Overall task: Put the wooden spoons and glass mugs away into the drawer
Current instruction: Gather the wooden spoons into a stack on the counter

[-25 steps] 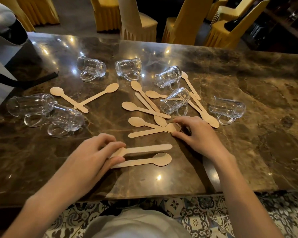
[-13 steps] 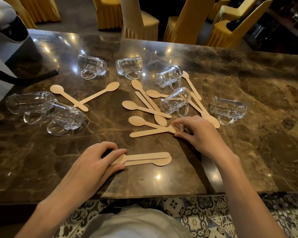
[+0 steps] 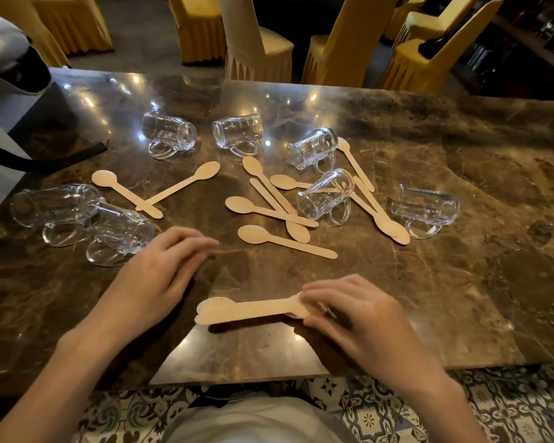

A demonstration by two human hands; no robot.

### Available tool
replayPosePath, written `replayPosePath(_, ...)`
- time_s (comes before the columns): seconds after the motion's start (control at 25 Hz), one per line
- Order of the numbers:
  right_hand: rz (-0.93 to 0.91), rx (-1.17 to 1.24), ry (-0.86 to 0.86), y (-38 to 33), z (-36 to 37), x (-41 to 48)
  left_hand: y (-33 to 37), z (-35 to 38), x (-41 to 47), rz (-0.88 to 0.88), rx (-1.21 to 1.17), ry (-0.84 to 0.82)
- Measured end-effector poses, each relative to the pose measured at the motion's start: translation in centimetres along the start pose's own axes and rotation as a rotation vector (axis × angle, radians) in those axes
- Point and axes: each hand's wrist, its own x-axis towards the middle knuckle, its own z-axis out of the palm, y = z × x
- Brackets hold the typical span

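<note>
My right hand pinches the right end of a small stack of wooden spoons near the front edge of the marble table; the stack casts a shadow under it. My left hand hovers flat with fingers spread, left of the stack, holding nothing. Several loose wooden spoons lie scattered mid-table, some crossed. Several glass mugs lie on their sides: two at the left, three in the back row, one over the spoons, one at the right. No drawer is in view.
Yellow-covered chairs stand beyond the table's far edge. A black strap and a grey bag lie at the far left. Patterned floor tiles show below the near edge.
My right hand left the loose spoons and came back to grip the stack's right end. My left hand let go of the stack and moved up and left. One loose spoon is gone from mid-table.
</note>
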Motion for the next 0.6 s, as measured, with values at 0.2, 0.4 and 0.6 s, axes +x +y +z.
replayPosePath(0.2,-0.007,0.045,0.059,-0.7,2.4,-0.9,0.8,2.0,5.9,0.066,0.178,-0.105)
replayPosePath(0.4,-0.017,0.019,0.069,-0.6,3.0,-1.5,1.0,3.8,7.7,0.157,0.243,-0.192)
replayPosePath(0.6,-0.023,-0.005,0.089,-0.3,3.2,-1.7,1.2,4.3,8.3,0.201,0.260,-0.180)
